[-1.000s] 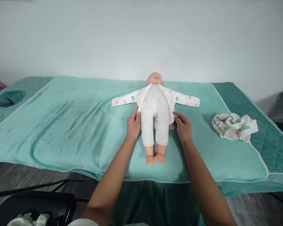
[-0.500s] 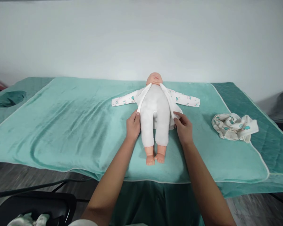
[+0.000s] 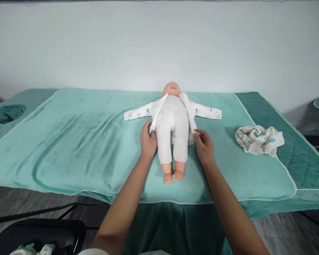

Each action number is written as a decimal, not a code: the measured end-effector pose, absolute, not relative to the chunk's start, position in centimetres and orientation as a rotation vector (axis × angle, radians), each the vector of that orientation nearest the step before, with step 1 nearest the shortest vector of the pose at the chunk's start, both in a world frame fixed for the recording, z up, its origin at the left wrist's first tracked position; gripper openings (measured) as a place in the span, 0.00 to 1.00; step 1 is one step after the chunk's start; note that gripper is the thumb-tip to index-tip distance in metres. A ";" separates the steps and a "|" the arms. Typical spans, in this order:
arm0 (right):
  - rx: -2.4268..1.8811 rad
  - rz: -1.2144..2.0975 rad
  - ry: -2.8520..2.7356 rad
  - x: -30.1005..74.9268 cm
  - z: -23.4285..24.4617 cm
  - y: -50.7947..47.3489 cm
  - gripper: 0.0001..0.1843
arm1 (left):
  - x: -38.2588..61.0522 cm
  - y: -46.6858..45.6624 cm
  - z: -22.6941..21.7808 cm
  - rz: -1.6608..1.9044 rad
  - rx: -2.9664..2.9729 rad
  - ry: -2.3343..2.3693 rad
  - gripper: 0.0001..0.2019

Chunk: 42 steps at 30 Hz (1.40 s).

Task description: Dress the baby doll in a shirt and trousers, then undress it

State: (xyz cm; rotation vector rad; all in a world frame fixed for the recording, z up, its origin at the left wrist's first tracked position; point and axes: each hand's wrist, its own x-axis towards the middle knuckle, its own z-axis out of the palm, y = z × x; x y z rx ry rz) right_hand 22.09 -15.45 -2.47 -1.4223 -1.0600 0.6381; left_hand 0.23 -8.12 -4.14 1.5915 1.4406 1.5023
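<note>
A baby doll [image 3: 172, 117] with a white cloth body lies on its back, feet toward me. Its arms are in the sleeves of a white printed baby shirt [image 3: 207, 112], which hangs open down the front. At the doll's left-hand side in view, my left hand [image 3: 149, 141] pinches the shirt's front edge beside the hip. My right hand [image 3: 204, 144] grips the lower corner of the opposite front panel between thumb and fingers. Part of the shirt's back shows between the doll's legs.
A crumpled printed baby garment [image 3: 259, 140] lies to the right on the green sheet [image 3: 82, 141]. The sheet covers a padded bed [image 3: 305, 159] with a face hole at the far left. A black chair [image 3: 39, 233] holding some cloth stands at lower left, and a wall rises behind.
The view has shifted slightly. My left fingers have lifted and spread a little at the shirt edge. My right hand has drawn its panel slightly closer to the doll's side.
</note>
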 end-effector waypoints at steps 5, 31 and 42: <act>-1.623 0.451 -1.292 21.8 -2.6 -15.4 0.20 | 0.1 -8.2 -4.2 1.516 1.662 1.412 0.31; -2.338 -0.172 -1.066 42.6 0.5 -21.1 0.11 | -0.4 -13.1 -2.3 1.389 2.199 0.917 0.16; -1.728 0.375 -1.457 31.8 16.3 -21.9 0.15 | -2.3 -14.2 8.5 1.219 1.805 0.824 0.10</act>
